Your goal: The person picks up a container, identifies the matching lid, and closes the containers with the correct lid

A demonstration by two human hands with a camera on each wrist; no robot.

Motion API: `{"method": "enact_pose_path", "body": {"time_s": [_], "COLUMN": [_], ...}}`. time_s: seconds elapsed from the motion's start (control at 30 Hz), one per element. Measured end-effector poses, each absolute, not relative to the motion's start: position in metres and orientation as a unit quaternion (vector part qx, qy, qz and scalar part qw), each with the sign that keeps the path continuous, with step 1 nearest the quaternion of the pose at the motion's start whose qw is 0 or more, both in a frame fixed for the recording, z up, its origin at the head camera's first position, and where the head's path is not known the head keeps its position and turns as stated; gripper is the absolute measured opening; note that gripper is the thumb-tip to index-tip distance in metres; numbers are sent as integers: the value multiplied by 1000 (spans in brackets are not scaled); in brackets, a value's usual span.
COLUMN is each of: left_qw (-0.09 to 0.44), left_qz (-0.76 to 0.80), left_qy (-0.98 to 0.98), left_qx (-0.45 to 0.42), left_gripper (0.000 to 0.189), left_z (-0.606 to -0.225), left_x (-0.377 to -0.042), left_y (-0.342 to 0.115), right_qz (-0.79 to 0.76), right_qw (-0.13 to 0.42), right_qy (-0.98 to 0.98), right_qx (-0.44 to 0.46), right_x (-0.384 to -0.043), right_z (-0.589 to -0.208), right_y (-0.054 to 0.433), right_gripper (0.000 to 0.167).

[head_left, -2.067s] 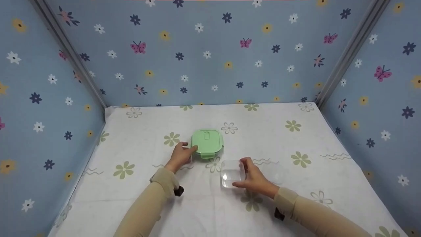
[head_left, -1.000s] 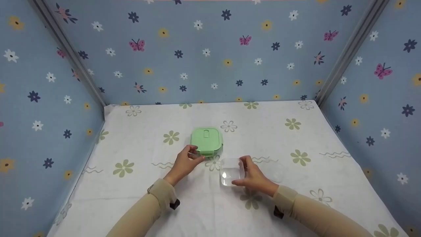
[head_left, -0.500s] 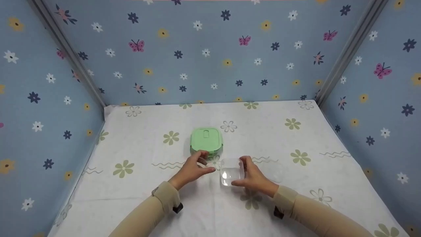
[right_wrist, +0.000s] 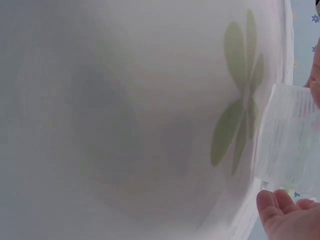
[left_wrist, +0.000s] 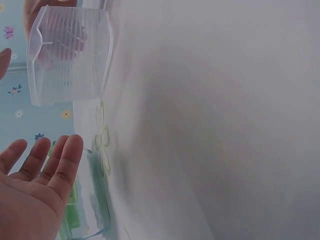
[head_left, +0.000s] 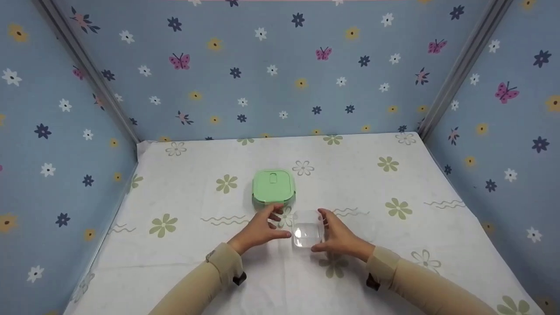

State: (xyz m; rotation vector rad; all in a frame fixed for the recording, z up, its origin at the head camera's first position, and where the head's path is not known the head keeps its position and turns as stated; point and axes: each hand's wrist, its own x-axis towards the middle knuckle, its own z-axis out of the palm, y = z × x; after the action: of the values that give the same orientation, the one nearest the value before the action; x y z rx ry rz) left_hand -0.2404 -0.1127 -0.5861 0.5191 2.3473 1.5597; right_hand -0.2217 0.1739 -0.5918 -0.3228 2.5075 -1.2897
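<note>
A clear, ribbed plastic container (head_left: pixel 307 234) stands on the patterned cloth between both hands. My left hand (head_left: pixel 258 229) is at its left, fingers spread and relaxed, thumb toward the container; the left wrist view shows nothing in that palm. Along the container's right side lies my right hand (head_left: pixel 342 238), fingertips at the far corner and thumb at the near corner. In the right wrist view its fingers (right_wrist: pixel 272 210) are loosely bent beside the container wall. Beyond my left fingertips sits a glass food box with a green snap lid (head_left: pixel 273 186); its front clip is partly hidden.
A white tablecloth (head_left: pixel 183 183) with green flowers covers the table. Blue floral panels (head_left: pixel 280 65) stand behind and on both sides, joined by grey posts (head_left: pixel 455 83) at the corners.
My left hand has left the green-lidded box and moved right and nearer, toward the clear container. My right hand has eased slightly right. Both containers keep their places.
</note>
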Motion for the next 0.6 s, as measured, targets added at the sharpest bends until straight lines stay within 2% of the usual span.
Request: {"method": "enact_pose_path", "body": {"time_s": [0.2,0.37,0.6], "left_qw": [150,156,156], "left_qz": [537,534,535], "left_qy": [808,807,802], "left_qx": [191,199,214], "left_gripper": [94,97,99], "left_z": [-589,-592,-592], "left_x": [-241,-242,-241], "left_y": [-107,-103,-98], "right_qz": [-434,-424,-410], "right_qw": [132,112,84], "right_qy": [877,883,890], "right_qx": [-158,-167,-180], "right_x": [-224,-227,-233], "right_z": [-590,-590,-589], "right_y": [182,188,201], "right_gripper": [104,96,72]}}
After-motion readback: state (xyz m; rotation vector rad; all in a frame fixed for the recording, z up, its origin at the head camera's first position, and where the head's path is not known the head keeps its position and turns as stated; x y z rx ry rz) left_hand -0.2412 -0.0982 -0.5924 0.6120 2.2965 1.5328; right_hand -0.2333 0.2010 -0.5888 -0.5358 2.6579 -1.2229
